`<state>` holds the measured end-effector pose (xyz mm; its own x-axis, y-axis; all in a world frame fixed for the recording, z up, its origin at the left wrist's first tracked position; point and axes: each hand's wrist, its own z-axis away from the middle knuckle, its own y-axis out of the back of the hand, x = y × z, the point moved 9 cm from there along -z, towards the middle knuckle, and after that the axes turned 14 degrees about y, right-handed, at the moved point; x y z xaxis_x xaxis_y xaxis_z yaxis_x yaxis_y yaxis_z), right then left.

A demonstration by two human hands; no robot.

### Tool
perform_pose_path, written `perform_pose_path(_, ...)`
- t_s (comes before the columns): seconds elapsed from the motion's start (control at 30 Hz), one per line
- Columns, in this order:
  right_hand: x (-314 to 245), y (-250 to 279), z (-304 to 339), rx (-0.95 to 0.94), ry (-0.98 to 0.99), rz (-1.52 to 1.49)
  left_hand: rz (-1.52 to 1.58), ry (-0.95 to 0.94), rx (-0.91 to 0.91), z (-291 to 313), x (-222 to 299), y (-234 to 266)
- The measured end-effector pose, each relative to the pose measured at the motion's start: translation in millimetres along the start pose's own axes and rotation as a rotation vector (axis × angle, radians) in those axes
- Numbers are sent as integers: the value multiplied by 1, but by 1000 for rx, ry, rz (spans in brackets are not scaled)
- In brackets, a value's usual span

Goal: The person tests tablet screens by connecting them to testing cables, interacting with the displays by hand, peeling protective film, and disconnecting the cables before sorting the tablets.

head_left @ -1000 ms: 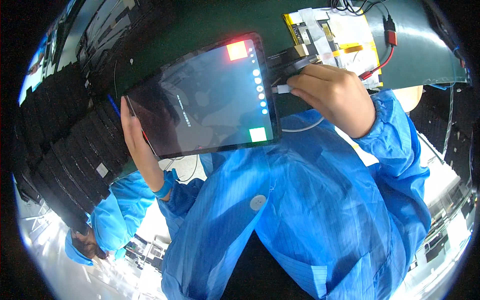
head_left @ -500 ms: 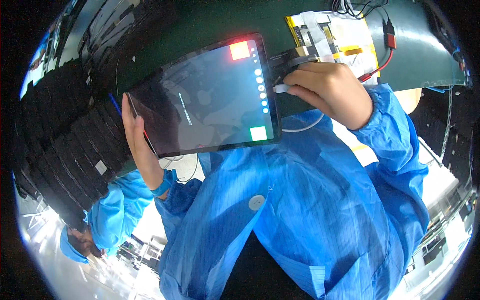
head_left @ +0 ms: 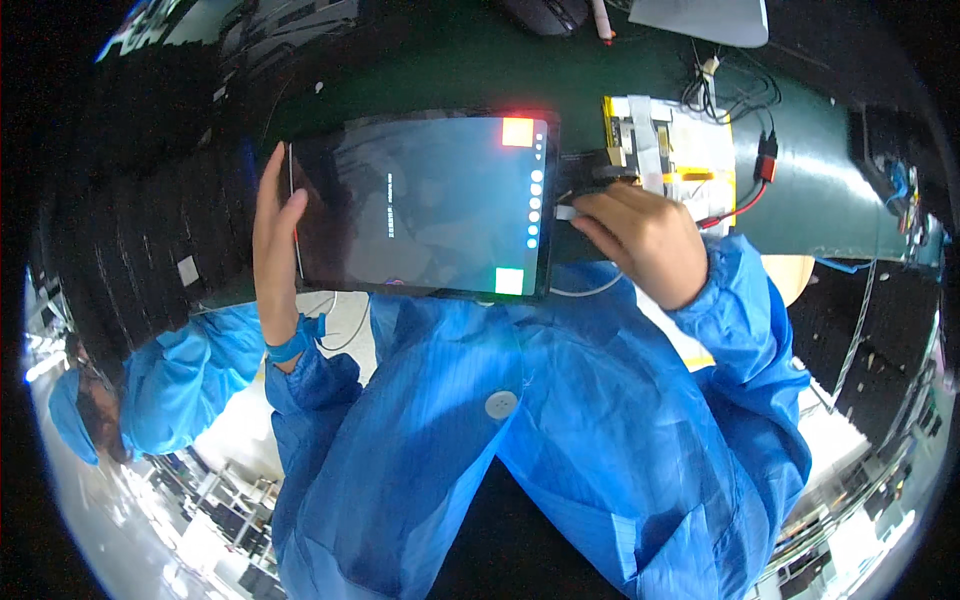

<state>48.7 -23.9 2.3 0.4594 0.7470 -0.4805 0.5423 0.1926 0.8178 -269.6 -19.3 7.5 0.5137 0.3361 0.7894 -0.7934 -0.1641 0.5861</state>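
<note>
Tablet: a bit lower + more level in view vs 1 s ago; now approx 11 o'clock, lit.
L hand: clamped on tablet's 9 o'clock edge, thumb at front rim.
R hand: pinching white plug at tablet's 3 o'clock edge; can't tell if fully in.
Hands: apart, tablet btwn.
Taped panel: approx 2 o'clock, near R hand.

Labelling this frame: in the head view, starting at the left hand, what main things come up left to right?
Left hand → tablet → white plug → right hand → red connector.
</note>
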Motion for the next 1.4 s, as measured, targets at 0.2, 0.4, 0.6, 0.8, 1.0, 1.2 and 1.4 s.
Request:
perform_pose_path(0.2,-25,7,-3,30,166,211,-435,-449,229,32,90,-49)
perform_pose_path(0.4,-25,7,-2,66,179,272,-523,-583,-96,52,132,-164)
perform_pose_path(0.6,-27,1,-9,-79,217,269,-448,-570,-118,48,128,-164)
perform_pose_path(0.8,-27,2,-16,-145,268,224,-410,-544,-141,44,128,-165)
perform_pose_path(1.0,-20,0,-12,-169,215,176,-384,-534,-143,43,127,-165)
perform_pose_path(1.2,-20,0,-12,-180,226,152,-375,-531,-141,44,127,-166)
perform_pose_path(1.4,-18,-2,-9,-235,240,116,-378,-531,-162,44,122,-168)
